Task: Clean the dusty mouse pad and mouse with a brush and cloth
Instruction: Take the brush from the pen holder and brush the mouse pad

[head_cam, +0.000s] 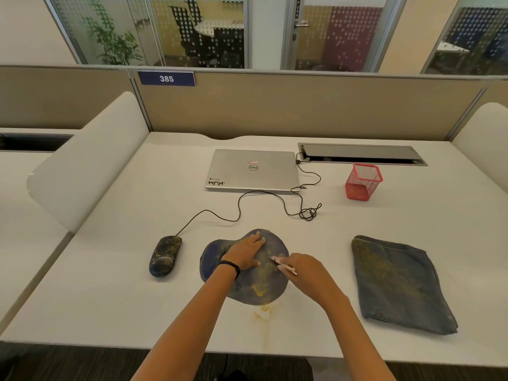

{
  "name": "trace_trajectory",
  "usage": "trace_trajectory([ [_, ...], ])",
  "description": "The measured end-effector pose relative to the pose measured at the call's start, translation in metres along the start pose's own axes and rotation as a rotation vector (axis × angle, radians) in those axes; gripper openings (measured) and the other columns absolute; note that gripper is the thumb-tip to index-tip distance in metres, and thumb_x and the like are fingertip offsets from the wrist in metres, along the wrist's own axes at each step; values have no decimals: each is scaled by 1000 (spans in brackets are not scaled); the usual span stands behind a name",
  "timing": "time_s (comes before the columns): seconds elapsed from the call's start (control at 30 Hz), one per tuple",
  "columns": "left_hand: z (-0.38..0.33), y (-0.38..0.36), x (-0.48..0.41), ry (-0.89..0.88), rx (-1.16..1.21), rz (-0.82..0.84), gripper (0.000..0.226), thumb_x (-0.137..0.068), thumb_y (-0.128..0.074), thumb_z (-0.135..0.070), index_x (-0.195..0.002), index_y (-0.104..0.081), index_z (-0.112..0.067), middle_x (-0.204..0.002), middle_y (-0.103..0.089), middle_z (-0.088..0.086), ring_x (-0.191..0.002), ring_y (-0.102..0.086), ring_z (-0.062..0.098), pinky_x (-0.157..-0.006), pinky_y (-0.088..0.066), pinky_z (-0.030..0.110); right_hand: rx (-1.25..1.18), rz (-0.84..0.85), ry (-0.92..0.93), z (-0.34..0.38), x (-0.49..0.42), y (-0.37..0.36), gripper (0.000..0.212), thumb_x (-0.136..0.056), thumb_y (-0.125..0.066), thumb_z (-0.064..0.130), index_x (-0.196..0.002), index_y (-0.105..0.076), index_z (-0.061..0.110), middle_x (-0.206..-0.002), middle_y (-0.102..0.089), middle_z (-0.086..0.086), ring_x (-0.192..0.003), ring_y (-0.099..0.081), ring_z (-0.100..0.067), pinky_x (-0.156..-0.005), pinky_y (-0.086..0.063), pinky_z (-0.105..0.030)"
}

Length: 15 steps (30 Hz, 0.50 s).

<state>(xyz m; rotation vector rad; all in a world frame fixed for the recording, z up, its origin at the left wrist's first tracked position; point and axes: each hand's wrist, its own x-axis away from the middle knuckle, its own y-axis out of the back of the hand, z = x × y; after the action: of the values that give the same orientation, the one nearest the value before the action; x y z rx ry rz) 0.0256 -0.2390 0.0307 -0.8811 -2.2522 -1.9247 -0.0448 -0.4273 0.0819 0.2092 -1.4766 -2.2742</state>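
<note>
Forearms (192, 325) reach in over the white counter (110, 298), folded dusty cloth (401, 284) way off right of both hands, left hand (244, 255) pressed flat on the blue mouse pad (261, 287), grubby mouse (165, 255) just left of it, and right hand (305, 268) pinching a white brush (288, 268) against the pad.

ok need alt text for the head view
A person's left hand presses flat on a dusty blue mouse pad while the right hand grips a brush on it. A dusty mouse lies to its left, a folded cloth to its right, a closed laptop behind.
</note>
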Motion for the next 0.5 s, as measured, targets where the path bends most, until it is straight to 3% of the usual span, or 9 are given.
trace_trajectory([
  [0.07, 0, 2, 0, -4, -4, 5, 66, -98, -49, -21, -152, -13, -13, -161, 0, 7, -149, -8, 24, -121, -17, 36, 33, 125, 43, 3, 3, 1, 35, -99, -41, 35, -124, -59, 20, -111, -67, -8, -103, -61, -24, -83, -46, -30],
  [0.13, 2, 4, -1, -9, -1, -4, 56, -101, -40, -17, -152, -16, -13, -161, -3, 7, -149, -11, 23, -120, -18, 36, 25, 211, 56, 6, 7, 2, 39, -97, -42, 42, -99, -67, 12, -94, -68, -10, -83, -61, -24, -70, -47, -32],
  [0.2, 3, 6, -3, -19, 6, -30, 49, -103, -34, -12, -150, -22, -14, -161, -8, 7, -147, -17, 23, -119, -21, 36, 18, 233, 57, 9, 5, 5, 43, -95, -45, 45, -84, -66, 8, -85, -66, -10, -70, -53, -18, -56, -35, -24],
  [0.27, 3, 9, -3, -27, 5, -43, 46, -103, -31, -9, -149, -27, -14, -161, -12, 6, -145, -23, 24, -118, -23, 36, 71, 187, 77, 11, -4, 10, 42, -96, -44, 42, -87, -65, 8, -87, -66, -10, -72, -52, -19, -54, -29, -24],
  [0.33, 5, 12, -4, -31, 2, -36, 46, -102, -31, -7, -148, -31, -15, -160, -14, 5, -143, -28, 25, -117, -25, 36, 122, 109, 93, 13, -15, 12, 40, -97, -41, 40, -94, -67, 10, -93, -68, -7, -83, -58, -22, -64, -36, -27],
  [0.5, 3, 18, -7, -15, 15, -4, 45, -98, -37, -4, -142, -41, -14, -158, -23, 7, -135, -41, 28, -112, -34, 38, 158, 37, 105, 19, -43, 10, 33, -99, -42, 32, -124, -60, 22, -113, -67, -7, -100, -60, -23, -74, -33, -21],
])
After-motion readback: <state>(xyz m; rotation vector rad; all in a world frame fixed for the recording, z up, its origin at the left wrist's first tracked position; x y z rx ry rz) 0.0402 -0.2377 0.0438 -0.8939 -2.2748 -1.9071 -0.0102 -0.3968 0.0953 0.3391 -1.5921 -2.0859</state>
